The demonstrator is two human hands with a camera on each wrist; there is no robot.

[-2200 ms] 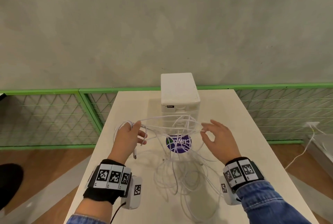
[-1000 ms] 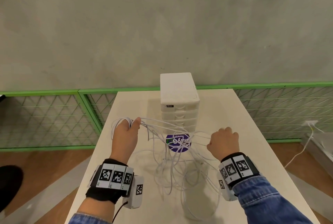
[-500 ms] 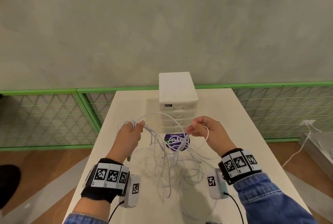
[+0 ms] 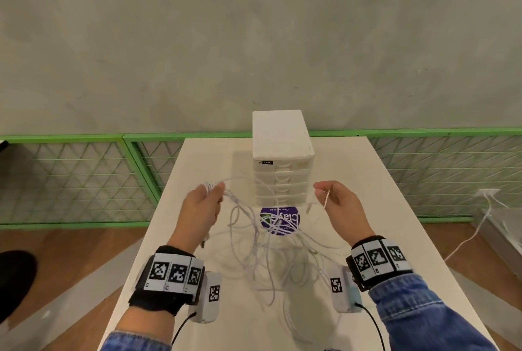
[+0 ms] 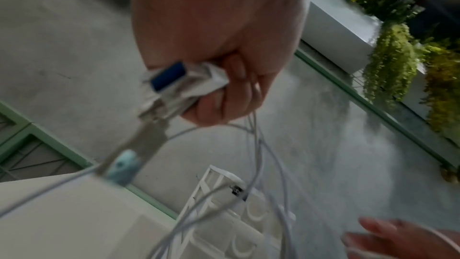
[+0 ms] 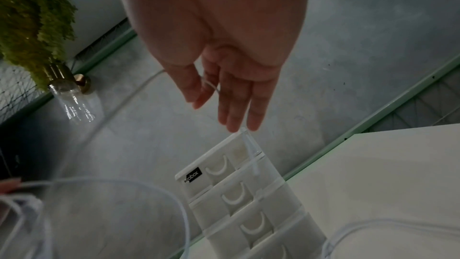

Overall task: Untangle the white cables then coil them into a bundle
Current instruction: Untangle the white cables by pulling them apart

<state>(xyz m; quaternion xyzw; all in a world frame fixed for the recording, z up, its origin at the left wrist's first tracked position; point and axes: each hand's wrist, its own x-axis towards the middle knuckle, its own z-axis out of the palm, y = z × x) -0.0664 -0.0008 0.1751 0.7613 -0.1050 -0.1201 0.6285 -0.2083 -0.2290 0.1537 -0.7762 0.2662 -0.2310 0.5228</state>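
A rough grey concrete wall [image 4: 254, 39] filled the upper half of the head view. Along its base ran a low green-framed wire-mesh fence [image 4: 70, 181], crossing the frame from left to right. A pale cream rectangular table [image 4: 197, 158] stood in the centre, over a brown wooden plank floor [image 4: 70, 251] at lower left. Hanging yellow-green foliage [image 5: 388, 62] showed at the right of the left wrist view.

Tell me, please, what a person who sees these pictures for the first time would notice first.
The white cables catch the eye first: a loose tangle hanging between both raised hands down to the middle of the table. The left hand grips a bunch of strands with a plug, and the right hand pinches a single strand. Behind the tangle stands a white drawer box, with a purple round sticker at its foot.
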